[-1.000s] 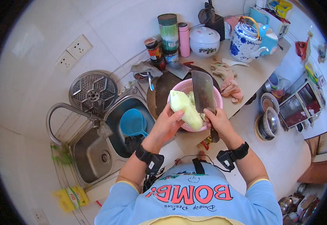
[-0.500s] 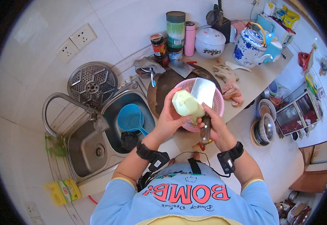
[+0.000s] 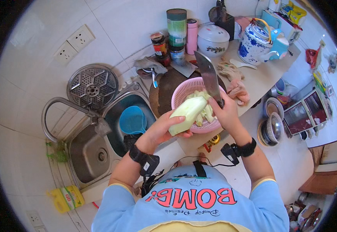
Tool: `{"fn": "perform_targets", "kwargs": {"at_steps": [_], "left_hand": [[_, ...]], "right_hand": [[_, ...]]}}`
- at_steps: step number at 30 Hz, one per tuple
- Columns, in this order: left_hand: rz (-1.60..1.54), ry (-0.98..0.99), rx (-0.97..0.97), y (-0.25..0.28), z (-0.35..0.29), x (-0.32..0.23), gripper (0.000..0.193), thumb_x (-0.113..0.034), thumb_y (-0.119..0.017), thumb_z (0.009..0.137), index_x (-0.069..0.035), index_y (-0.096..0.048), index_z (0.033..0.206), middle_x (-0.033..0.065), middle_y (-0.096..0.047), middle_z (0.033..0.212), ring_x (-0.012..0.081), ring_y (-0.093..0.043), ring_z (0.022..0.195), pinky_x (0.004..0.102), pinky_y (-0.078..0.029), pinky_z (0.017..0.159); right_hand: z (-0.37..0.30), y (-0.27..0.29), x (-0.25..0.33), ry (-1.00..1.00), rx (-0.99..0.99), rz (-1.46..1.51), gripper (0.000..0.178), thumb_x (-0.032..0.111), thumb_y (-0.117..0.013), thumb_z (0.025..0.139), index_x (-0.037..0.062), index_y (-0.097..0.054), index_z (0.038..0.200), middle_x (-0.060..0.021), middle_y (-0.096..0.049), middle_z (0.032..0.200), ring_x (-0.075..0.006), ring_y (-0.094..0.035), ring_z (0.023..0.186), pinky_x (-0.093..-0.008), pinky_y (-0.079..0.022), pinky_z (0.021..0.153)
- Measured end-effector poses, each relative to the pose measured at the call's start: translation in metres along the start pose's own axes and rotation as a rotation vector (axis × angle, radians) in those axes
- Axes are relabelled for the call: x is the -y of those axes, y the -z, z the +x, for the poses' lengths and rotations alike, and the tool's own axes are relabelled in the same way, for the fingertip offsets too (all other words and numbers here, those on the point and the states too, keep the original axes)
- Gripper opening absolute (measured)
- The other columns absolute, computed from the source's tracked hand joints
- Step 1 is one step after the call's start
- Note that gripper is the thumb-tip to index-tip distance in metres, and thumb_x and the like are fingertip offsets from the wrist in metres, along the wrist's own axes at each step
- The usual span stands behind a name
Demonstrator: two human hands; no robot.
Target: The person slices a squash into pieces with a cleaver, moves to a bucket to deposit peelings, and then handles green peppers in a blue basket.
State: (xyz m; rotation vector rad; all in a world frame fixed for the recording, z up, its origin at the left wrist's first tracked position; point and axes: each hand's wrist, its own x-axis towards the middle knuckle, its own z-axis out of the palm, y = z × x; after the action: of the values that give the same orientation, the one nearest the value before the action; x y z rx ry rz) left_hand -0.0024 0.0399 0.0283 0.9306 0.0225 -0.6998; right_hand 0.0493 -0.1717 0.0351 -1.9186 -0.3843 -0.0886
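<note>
My left hand (image 3: 161,129) is wrapped round a thick, pale green peeled vegetable (image 3: 190,111), its thumb across the top. The vegetable slants over a pink plastic basket (image 3: 182,92), its narrower end toward my right hand. Inside the basket lie pale green cut pieces (image 3: 207,115). My right hand (image 3: 228,115) is closed on a cleaver (image 3: 208,72), whose broad blade points up and away over the basket; the handle is mostly hidden by the palm. Right fingertips are close to the vegetable's far end; whether they touch it I cannot tell. Beneath the basket is a dark round chopping board (image 3: 162,94).
Left of the board is a double sink (image 3: 86,154) with a blue dipper (image 3: 133,120). Jars (image 3: 159,44), a pink bottle (image 3: 191,36), a white lidded pot (image 3: 213,40) and a blue-and-white teapot (image 3: 253,44) line the back. Crumpled gloves (image 3: 237,87) lie to the right.
The cleaver has turned from flat beside the vegetable to blade up and away. My left hand has lowered and tilted the vegetable, so its long side and the cut pieces now show.
</note>
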Motion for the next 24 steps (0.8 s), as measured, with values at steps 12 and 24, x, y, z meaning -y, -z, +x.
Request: {"fn": "perform_targets", "kwargs": {"at_steps": [12, 24], "left_hand": [[-0.072, -0.185, -0.161, -0.006, -0.009, 0.009, 0.033, -0.013, -0.056, 0.081, -0.002, -0.045, 0.111, 0.0100, -0.055, 0.098, 0.0184, -0.058, 0.077, 0.0307, -0.050, 0.062], [0.089, -0.200, -0.141, 0.001, -0.012, 0.020, 0.032, -0.011, -0.056, 0.081, -0.005, -0.046, 0.111, 0.0077, -0.055, 0.099, 0.0165, -0.057, 0.077, 0.0300, -0.050, 0.064]], "right_hand": [[-0.046, -0.017, 0.012, 0.405, 0.110, -0.699, 0.048, 0.006, -0.058, 0.065, 0.0060, -0.050, 0.113, -0.0090, -0.051, 0.067, -0.0237, -0.054, 0.058, -0.0336, -0.044, 0.049], [-0.054, -0.019, 0.035, 0.369, 0.171, -0.582, 0.050, 0.003, -0.056, 0.065, 0.0027, -0.047, 0.114, -0.0129, -0.053, 0.073, -0.0262, -0.056, 0.063, -0.0348, -0.045, 0.054]]}}
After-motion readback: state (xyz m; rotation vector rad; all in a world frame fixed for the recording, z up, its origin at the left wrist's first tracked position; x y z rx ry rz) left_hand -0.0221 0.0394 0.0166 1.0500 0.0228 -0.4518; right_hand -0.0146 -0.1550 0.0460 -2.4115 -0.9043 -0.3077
